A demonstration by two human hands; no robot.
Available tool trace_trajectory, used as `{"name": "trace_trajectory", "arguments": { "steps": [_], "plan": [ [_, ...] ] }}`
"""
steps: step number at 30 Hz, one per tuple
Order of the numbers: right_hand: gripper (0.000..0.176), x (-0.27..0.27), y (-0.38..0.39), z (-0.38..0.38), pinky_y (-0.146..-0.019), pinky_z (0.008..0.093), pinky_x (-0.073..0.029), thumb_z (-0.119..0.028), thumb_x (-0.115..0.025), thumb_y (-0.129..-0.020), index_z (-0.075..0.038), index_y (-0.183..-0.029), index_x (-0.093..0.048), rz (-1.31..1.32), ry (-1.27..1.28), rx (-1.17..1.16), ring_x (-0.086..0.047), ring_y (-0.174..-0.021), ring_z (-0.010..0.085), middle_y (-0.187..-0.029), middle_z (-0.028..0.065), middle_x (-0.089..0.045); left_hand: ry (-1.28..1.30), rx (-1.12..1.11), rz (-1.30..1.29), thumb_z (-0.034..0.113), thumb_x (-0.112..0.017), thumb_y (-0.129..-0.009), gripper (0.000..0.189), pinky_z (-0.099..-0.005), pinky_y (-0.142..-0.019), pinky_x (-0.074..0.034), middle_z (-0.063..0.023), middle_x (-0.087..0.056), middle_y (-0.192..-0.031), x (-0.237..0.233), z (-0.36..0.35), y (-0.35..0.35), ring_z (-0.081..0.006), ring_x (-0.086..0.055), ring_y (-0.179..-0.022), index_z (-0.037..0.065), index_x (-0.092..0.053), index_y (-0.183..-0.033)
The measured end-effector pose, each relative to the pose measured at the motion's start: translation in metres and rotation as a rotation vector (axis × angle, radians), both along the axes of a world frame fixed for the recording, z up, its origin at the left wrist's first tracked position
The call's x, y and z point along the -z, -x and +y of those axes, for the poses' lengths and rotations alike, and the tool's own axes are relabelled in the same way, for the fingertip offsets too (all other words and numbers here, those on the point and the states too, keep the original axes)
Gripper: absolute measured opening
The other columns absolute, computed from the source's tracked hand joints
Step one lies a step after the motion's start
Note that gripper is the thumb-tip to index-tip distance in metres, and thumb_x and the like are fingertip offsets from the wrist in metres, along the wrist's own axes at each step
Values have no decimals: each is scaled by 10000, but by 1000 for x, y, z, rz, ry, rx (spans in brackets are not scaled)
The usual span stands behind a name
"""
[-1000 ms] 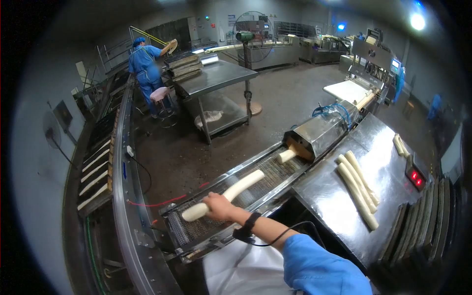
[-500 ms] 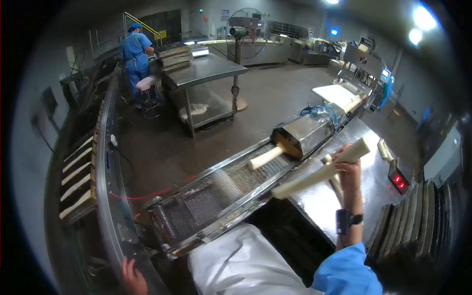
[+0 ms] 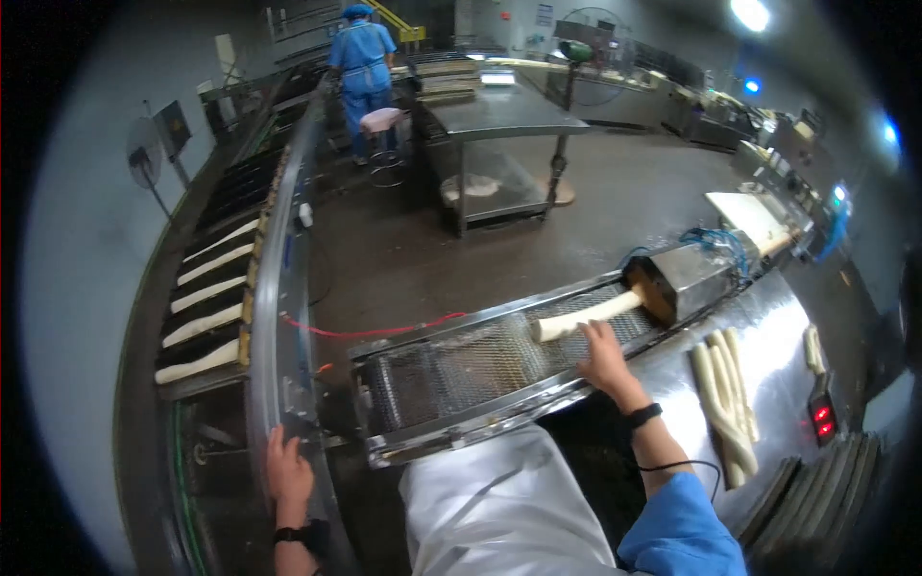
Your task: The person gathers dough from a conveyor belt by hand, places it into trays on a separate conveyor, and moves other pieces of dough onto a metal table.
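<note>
My right hand [image 3: 607,360] reaches over the near edge of the wire-mesh conveyor [image 3: 451,370], its fingers apart. The fingertips are right at the near side of a pale dough strip [image 3: 588,318], which lies on the mesh and extends out of a metal hood [image 3: 693,274]. To the right, several long dough strips [image 3: 720,398] rest side by side on the steel table [image 3: 663,384], partly overlapping at their lower ends. At the lower left, my left hand [image 3: 288,472] lies with outstretched fingers against the metal rail [image 3: 274,365] of the other conveyor, holding nothing.
Black trays with dough strips [image 3: 204,326] line the left conveyor. A red digital display [image 3: 823,422] and a small dough piece [image 3: 813,350] are on the right, above stacked trays [image 3: 816,499]. A person in blue [image 3: 363,67] stands beyond, near a stool [image 3: 382,123] and a steel worktable [image 3: 509,113].
My right hand has let go of the long dough strip it held above the steel table and moved left to the mesh conveyor. The view has turned left; more of my left hand shows.
</note>
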State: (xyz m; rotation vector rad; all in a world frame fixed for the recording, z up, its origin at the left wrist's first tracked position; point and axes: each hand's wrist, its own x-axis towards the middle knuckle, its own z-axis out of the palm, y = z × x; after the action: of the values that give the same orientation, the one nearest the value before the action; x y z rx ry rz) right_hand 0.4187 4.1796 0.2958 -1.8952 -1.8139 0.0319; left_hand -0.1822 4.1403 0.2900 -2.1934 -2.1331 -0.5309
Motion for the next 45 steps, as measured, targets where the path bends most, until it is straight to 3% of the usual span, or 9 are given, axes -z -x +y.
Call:
{"name": "trace_trajectory", "arguments": {
  "steps": [13, 17, 20, 24, 28, 31, 35, 39, 45],
  "plan": [
    [319, -6, 81, 64, -956, 474, -396, -109, -650, -767, -140, -1082, -607, -311, 243, -179, -567, -1090, 297, -1062, 113, -615, 9, 45, -11, -49, -582, -716, 364, -450, -1114, -305, -211, -429, -1413, -9, 4, -11, -383, -369, -1337, -29, -608, -1078],
    [455, -42, -1, 29, -828, 362, -520, -81, -718, -676, -52, -1111, -587, 991, 47, 79, -601, -964, 213, -929, 72, -595, 66, 22, 9, -81, -541, -746, 348, -449, -1134, -282, -212, -413, -1432, -37, 12, -19, -373, -335, -1363, -49, -597, -1087],
    [313, -51, -83, -55, -756, 323, -511, -36, -635, -716, -68, -1025, -598, 1278, -356, 298, -582, -885, 176, -969, 56, -581, 72, 14, 42, -93, -543, -719, 368, -454, -1133, -277, -214, -412, -1433, -54, 10, -31, -381, -335, -1362, -50, -596, -1080],
    [156, -14, -166, -201, -695, 316, -495, -60, -590, -755, -63, -909, -607, 1006, -452, 804, -569, -737, 172, -808, 31, -599, 54, 44, 1, -102, -541, -696, 383, -457, -1126, -283, -217, -413, -1432, -59, 7, -34, -388, -340, -1358, -49, -598, -1071],
    [423, -47, -141, -298, -986, 413, -413, -309, -663, -811, -66, -1152, -602, -77, 129, 1182, -527, -1143, 293, -1192, 162, -589, 40, 54, 45, -104, -558, -685, 390, -456, -1125, -285, -224, -406, -1436, -51, 9, -26, -392, -337, -1360, -50, -594, -1070],
    [573, -9, -179, -352, -1101, 414, -295, -367, -674, -825, -72, -1299, -547, -250, 115, 1383, -362, -1330, 322, -1391, 205, -445, 35, 60, 93, -103, -571, -680, 397, -458, -1126, -283, -231, -397, -1441, -58, 7, -31, -394, -327, -1368, -55, -588, -1074],
    [759, 29, -234, -387, -1134, 458, -260, -467, -621, -873, 22, -1401, -377, 574, -286, 1267, -291, -1381, 369, -1481, 239, -320, 58, 53, 85, -107, -574, -675, 396, -472, -1129, -274, -239, -386, -1448, -63, 0, -38, -402, -306, -1380, -70, -578, -1069],
    [699, 32, -233, -377, -1036, 378, -354, -420, -669, -859, 78, -1301, -456, 548, -238, 1251, -467, -1231, 330, -1334, 240, -475, 12, 107, 106, -111, -572, -674, 389, -481, -1131, -268, -235, -380, -1454, -50, -2, -29, -411, -301, -1380, -74, -576, -1061],
    [776, -41, -171, -322, -1069, 530, -314, -529, -698, -782, 97, -1186, -484, 47, 260, 1243, -455, -1197, 366, -1248, 236, -487, 57, 67, 133, -118, -580, -671, 408, -475, -1138, -267, -223, -381, -1455, -69, -15, -46, -399, -297, -1386, -70, -581, -1076]
  ]
}}
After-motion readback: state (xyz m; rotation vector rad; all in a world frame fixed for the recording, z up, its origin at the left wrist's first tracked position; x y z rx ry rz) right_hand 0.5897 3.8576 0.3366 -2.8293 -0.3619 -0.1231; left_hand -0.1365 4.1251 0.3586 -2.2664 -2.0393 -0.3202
